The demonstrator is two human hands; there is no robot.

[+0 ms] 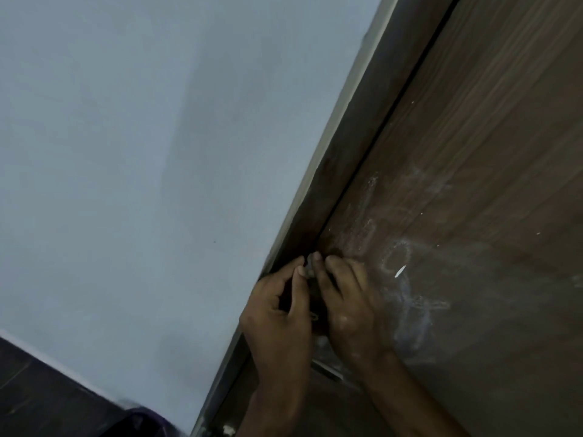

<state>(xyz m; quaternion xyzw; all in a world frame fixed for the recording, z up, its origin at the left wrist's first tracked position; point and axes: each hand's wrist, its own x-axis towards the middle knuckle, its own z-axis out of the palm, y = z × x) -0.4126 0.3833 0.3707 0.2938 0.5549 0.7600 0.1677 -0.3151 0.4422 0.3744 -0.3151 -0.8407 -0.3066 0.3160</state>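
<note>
Both hands meet at the left edge of a brown wooden door (473, 184), where it joins the dark frame (356, 146). My left hand (277, 320) pinches a small greyish metal piece (308, 269) between thumb and forefinger. My right hand (347, 307) has its fingers curled round the same piece from the door side, with the palm lying against the wood. A bit of metal hardware (314, 316) shows in the gap between the hands. What the small piece is cannot be made out.
A pale blue-grey wall (142, 168) fills the left. White dust and chalk-like smears (407, 272) mark the door beside my right hand. Dark floor (38, 395) and a purple object (142, 417) lie at the bottom left.
</note>
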